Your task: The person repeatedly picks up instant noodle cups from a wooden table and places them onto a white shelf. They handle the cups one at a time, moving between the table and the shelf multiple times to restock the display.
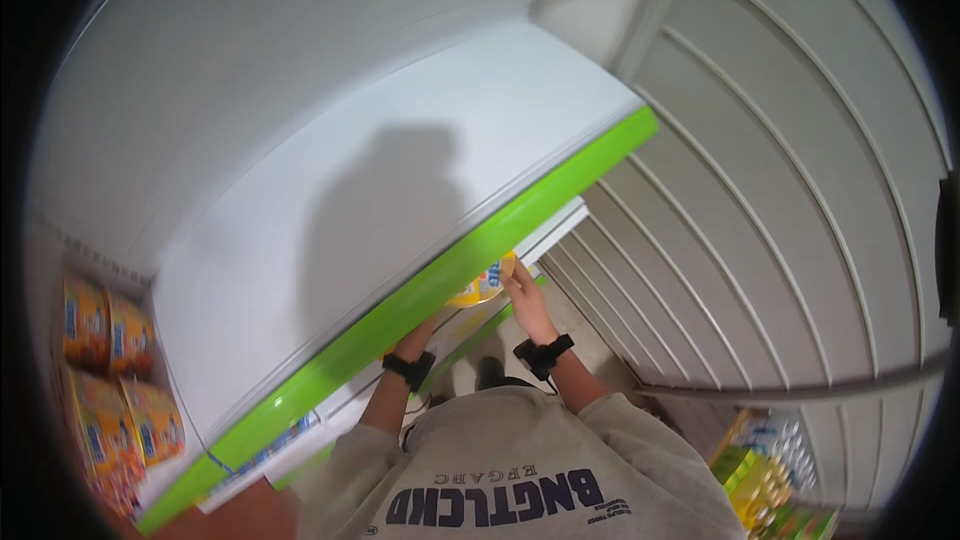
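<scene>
My right hand (527, 305) has its fingers on the right end of a yellow package (484, 286) with blue and white print, just below the green front edge (465, 255) of a white shelf (390, 187). My left forearm reaches under that same edge; only the wrist and the base of my left hand (417, 340) show, and its fingers are hidden by the shelf. A black band is worn on each wrist. A shadow falls across the white shelf surface.
Yellow-orange packages (112, 405) stand in a section at the far left. White slatted panels (750, 187) rise on the right. Lower shelves (555, 229) lie beneath the green edge. Bottles and yellow-green goods (765, 480) are at the lower right. A brown box-like object (247, 514) is at lower left.
</scene>
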`<state>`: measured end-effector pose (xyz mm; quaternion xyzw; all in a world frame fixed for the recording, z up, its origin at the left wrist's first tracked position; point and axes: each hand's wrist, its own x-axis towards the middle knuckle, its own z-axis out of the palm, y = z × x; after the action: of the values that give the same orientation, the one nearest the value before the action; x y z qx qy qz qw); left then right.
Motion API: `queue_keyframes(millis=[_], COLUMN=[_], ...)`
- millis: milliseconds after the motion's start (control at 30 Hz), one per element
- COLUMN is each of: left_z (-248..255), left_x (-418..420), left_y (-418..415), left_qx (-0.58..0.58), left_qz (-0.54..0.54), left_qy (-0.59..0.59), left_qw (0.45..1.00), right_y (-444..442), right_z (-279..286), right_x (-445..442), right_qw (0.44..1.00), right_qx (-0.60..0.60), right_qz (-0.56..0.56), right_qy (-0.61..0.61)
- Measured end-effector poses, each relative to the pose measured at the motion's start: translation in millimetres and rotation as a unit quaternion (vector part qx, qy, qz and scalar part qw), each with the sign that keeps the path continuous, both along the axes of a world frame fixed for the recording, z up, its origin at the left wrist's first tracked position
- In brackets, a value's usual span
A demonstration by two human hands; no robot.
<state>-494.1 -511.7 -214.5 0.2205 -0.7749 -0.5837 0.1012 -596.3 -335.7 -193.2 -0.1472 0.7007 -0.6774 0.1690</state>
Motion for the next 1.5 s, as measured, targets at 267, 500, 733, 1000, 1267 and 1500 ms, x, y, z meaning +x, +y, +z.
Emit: queue_keyframes(millis=[267, 500, 733, 1000, 1267, 1500], left_z=[58, 64, 83, 86, 92, 104], left_x=[11, 45, 94, 141, 206, 291], left_y=[37, 63, 102, 137, 186, 220], left_qx=[0.065, 0.146, 0.262, 0.251, 0.245, 0.257], left_qz=[-0.193, -0.357, -0.470, -0.585, -0.674, -0.720], left_qy=[0.150, 0.131, 0.063, 0.029, 0.017, 0.010], left_qw=[0.967, 0.913, 0.841, 0.770, 0.697, 0.645], right_y=[53, 83, 88, 100, 111, 119], right_z=[40, 45, 73, 80, 85, 91], right_x=[71, 177, 277, 370, 466, 564], right_qw=[0.986, 0.944, 0.878, 0.793, 0.717, 0.668], right_qx=[-0.068, 0.006, 0.019, 0.057, 0.060, 0.081], right_qz=[-0.154, -0.330, -0.478, -0.607, -0.694, -0.738], right_qy=[0.013, 0.023, 0.015, 0.023, 0.033, 0.042])
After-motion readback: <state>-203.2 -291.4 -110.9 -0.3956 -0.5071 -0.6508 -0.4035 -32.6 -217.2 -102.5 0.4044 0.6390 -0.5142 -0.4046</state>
